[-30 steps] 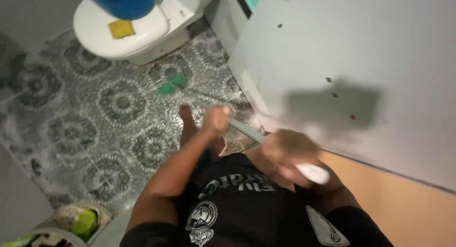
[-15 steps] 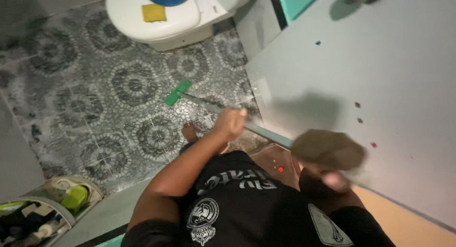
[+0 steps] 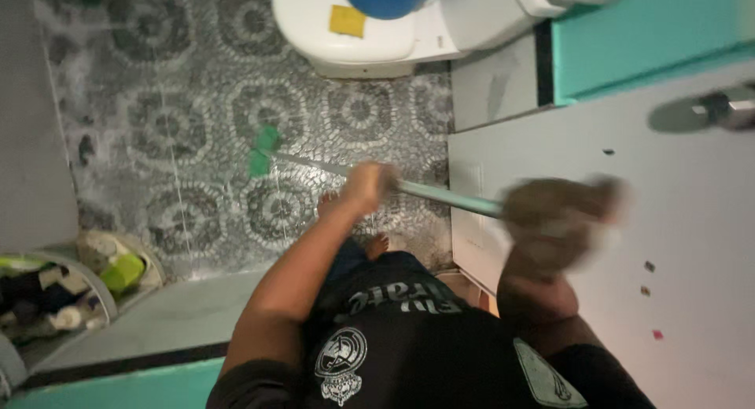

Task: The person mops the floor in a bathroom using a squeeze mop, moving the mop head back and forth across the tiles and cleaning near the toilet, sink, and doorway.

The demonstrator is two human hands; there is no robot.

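Floor tiles (image 3: 189,134) are lying under the green brush head (image 3: 262,151), well ahead of both hands. Left hand (image 3: 368,186) is gripping the pale handle (image 3: 440,195) midway; right hand (image 3: 560,220), blurred, is clasping its near end, fingers closed.

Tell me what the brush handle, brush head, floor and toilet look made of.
Handle: pale and smooth, metal or plastic; unclear. Brush head: green, probably plastic. Floor: grey patterned tile, pebble-mosaic look. Toilet: glossy white, probably ceramic with plastic lid.
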